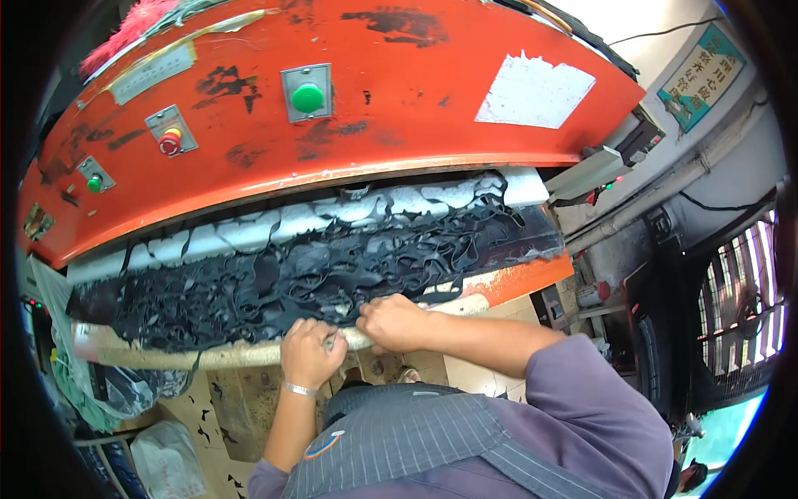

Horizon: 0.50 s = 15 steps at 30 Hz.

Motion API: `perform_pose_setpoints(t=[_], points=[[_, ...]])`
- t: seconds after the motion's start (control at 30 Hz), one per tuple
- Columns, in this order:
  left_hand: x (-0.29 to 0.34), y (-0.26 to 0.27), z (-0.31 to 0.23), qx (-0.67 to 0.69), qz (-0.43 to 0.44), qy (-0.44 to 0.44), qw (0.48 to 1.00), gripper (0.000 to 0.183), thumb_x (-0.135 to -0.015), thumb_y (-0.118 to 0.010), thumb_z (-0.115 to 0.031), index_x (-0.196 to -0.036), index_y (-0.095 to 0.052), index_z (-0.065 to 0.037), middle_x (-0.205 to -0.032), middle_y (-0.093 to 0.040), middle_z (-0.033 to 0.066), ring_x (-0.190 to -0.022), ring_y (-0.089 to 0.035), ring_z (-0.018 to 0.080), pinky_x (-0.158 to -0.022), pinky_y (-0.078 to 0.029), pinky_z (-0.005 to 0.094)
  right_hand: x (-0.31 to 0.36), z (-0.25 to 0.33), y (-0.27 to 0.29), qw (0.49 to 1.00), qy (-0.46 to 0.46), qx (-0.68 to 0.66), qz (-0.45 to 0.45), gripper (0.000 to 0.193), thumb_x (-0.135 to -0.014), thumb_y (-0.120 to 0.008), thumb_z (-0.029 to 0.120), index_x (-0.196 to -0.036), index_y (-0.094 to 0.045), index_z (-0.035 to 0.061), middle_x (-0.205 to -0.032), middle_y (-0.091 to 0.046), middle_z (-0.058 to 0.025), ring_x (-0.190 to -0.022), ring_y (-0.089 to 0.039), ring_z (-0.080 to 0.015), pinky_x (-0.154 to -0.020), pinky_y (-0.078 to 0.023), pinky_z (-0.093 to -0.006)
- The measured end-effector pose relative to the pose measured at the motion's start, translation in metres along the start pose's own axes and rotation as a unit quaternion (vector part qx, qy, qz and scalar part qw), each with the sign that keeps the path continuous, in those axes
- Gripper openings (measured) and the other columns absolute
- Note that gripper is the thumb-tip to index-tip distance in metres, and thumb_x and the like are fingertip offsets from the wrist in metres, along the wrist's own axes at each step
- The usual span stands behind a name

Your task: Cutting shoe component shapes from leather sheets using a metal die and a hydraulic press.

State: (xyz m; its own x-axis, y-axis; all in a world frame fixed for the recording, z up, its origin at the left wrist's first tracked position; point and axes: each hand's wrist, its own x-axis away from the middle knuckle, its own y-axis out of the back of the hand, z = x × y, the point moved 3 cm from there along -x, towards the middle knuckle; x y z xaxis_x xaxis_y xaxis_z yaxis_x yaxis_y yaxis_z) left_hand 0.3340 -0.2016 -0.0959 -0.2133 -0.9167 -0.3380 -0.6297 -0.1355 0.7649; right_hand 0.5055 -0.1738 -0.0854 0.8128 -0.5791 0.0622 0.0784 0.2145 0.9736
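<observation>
Black scraps (258, 283), left hand (309, 359) and right hand (394, 323) alongside, fingers (367, 315) curled, cannot tell grip

Chinese characters on a teal-edged sign (702, 77) on the pale wall (740, 158), small print too fine to read on a taped label (152, 76) near the upper-left edge of the orange machine front (399, 91)

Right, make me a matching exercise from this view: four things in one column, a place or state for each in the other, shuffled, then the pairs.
Things
1. red knob
2. torn white sheet
3. black scraps
4. left hand

Places and states
A. heaped in a tangle
B. has a silvery band at its wrist
C. between two green buttons
D. on the right part of the red-orange panel

Pairs: 1-C, 2-D, 3-A, 4-B
</observation>
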Motion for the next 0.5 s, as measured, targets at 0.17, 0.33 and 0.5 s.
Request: perform_pose_setpoints(t=[0.17, 0.33, 0.5], points=[[-0.030, 0.010, -0.001, 0.044, 0.076, 0.015, 0.996, 0.016, -0.073, -0.070, -0.021, -0.065, -0.069, -0.006, -0.067, -0.063, 0.0094, -0.065, -0.059, 0.0298, -0.061, -0.048, 0.0387, -0.077, -0.107, 0.074, 0.997, 0.070, -0.006, 0.044, 0.014, -0.079, -0.059, 0.021, -0.082, -0.064, 0.0085, -0.085, -0.062, -0.0110, -0.077, -0.065, -0.0302, -0.066, -0.054, -0.0428], [-0.090, 0.017, 0.003, 0.144, 0.064, 0.084, 0.984, 0.011, -0.078, -0.070, -0.012, -0.071, -0.068, -0.003, -0.067, -0.063, 0.0111, -0.063, -0.060, 0.0275, -0.060, -0.046, 0.0355, -0.178, -0.206, 0.089, 0.938, 0.254, 0.210, -0.107, 0.014, -0.080, -0.056, 0.020, -0.083, -0.066, 0.0101, -0.092, -0.064, -0.0053, -0.098, -0.062, -0.0262, -0.086, -0.051, -0.0378], [-0.175, 0.006, 0.003, 0.145, -0.001, 0.065, 0.987, 0.007, -0.080, -0.067, -0.008, -0.081, -0.068, -0.002, -0.076, -0.065, 0.0124, -0.071, -0.061, 0.0260, -0.067, -0.047, 0.0340, -0.189, -0.244, 0.086, 0.923, 0.356, 0.142, -0.035, 0.015, -0.078, -0.056, 0.022, -0.074, -0.066, 0.0115, -0.093, -0.064, -0.0022, -0.103, -0.058, -0.0226, -0.090, -0.047, -0.0343]])
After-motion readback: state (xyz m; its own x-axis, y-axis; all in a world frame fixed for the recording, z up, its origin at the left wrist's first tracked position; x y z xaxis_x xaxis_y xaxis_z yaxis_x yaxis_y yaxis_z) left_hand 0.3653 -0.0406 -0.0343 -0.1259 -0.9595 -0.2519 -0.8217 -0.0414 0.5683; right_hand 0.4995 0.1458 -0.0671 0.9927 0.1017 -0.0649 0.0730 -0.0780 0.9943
